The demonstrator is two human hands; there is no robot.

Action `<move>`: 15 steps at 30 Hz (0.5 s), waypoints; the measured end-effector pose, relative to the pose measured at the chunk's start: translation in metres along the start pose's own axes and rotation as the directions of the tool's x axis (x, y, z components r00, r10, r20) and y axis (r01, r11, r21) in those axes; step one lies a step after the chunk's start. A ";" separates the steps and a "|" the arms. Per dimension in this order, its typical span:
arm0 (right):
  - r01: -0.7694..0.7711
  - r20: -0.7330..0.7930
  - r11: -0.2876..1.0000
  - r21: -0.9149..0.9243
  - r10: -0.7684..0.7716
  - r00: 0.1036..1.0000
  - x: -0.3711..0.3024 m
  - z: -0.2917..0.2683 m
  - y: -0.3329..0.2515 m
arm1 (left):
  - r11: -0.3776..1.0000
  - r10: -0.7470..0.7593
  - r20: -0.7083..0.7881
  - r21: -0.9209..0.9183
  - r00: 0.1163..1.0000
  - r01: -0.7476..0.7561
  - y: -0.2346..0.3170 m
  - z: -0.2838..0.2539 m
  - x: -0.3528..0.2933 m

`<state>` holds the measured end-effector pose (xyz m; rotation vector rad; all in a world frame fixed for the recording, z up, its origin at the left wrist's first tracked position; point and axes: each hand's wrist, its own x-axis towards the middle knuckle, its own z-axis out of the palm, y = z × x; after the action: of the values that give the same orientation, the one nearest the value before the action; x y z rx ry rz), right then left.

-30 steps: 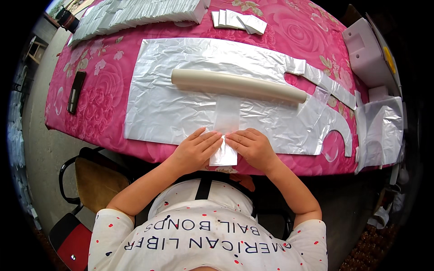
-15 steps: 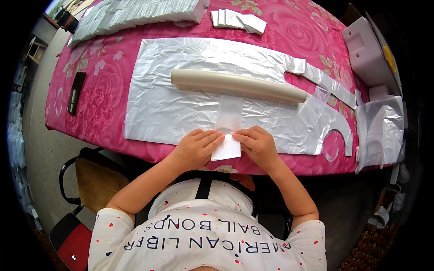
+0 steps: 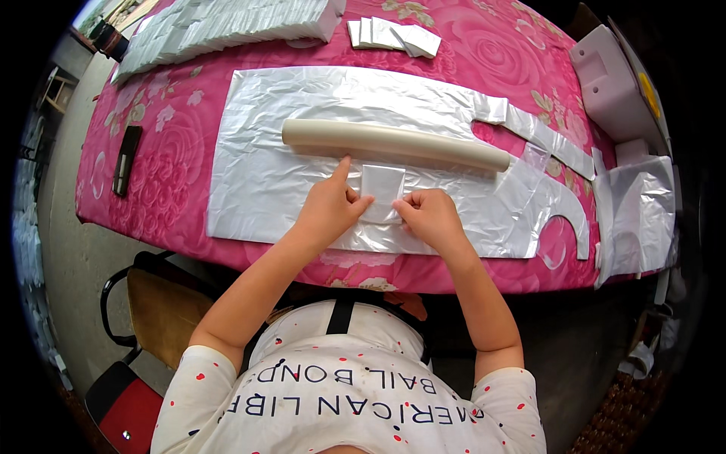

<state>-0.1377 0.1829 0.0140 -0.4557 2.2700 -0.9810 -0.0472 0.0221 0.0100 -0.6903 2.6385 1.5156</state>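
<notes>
My left hand (image 3: 330, 206) and my right hand (image 3: 426, 216) pinch the two sides of a small folded white plastic piece (image 3: 382, 188). It lies flat on a large sheet of white plastic film (image 3: 257, 151) spread over the pink flowered tablecloth (image 3: 166, 136). My left index finger points up toward a long cream-coloured roll (image 3: 393, 144) that lies across the sheet just beyond the piece.
Stacks of folded white plastic (image 3: 227, 23) lie at the far left, a few folded pieces (image 3: 393, 34) at the far middle. A black remote-like bar (image 3: 125, 159) lies at the left. A white machine (image 3: 616, 83) and more plastic (image 3: 643, 204) are at the right. A chair (image 3: 155, 310) stands below.
The strip that hung over the table's near edge has been folded up. Both hands have moved forward onto the sheet with it, toward the roll.
</notes>
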 end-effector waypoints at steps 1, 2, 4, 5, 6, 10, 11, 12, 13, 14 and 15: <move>-0.040 0.020 0.999 0.005 0.040 0.999 0.000 -0.002 -0.003 | 0.997 0.069 -0.043 0.028 0.997 -0.068 0.000 0.000 -0.001; -0.067 0.033 0.998 -0.006 0.067 0.997 0.001 -0.004 -0.007 | 0.989 0.138 -0.085 0.058 0.987 -0.134 -0.001 0.000 -0.005; -0.121 0.060 0.992 -0.028 0.123 0.991 0.002 -0.006 -0.013 | 0.918 0.368 -0.136 0.212 0.920 -0.336 -0.004 0.003 -0.007; -0.114 0.069 0.993 -0.009 0.115 0.991 0.003 -0.007 -0.012 | 0.827 0.517 -0.130 0.332 0.846 -0.455 -0.008 0.008 -0.007; -0.107 0.078 0.994 0.011 0.106 0.991 0.005 -0.007 -0.010 | 0.706 0.652 -0.103 0.444 0.751 -0.552 -0.009 0.011 -0.007; -0.079 0.098 0.996 0.029 0.075 0.992 0.007 -0.008 -0.012 | 0.682 0.619 0.065 0.450 0.783 -0.576 -0.005 0.034 -0.009; -0.091 0.097 0.995 0.037 0.087 0.991 0.008 -0.007 -0.009 | 0.688 0.594 0.066 0.474 0.802 -0.549 -0.007 0.038 -0.008; -0.104 0.096 0.994 0.044 0.099 0.990 0.009 -0.006 -0.006 | 0.693 0.569 0.066 0.498 0.820 -0.521 -0.008 0.041 -0.007; -0.117 0.094 0.992 0.052 0.111 0.989 0.010 -0.006 -0.003 | 0.696 0.544 0.065 0.522 0.837 -0.493 -0.008 0.043 -0.005; -0.116 0.076 0.990 0.074 0.110 0.991 0.009 -0.004 -0.004 | 0.695 0.534 0.072 0.531 0.843 -0.486 -0.010 0.045 -0.005; -0.115 0.058 0.989 0.097 0.110 0.992 0.008 -0.002 -0.005 | 0.693 0.524 0.079 0.540 0.848 -0.478 -0.012 0.046 -0.004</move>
<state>-0.1441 0.1765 0.0154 -0.3031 2.1635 -1.0088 -0.0481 0.0562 -0.0228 0.0356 3.2612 0.6767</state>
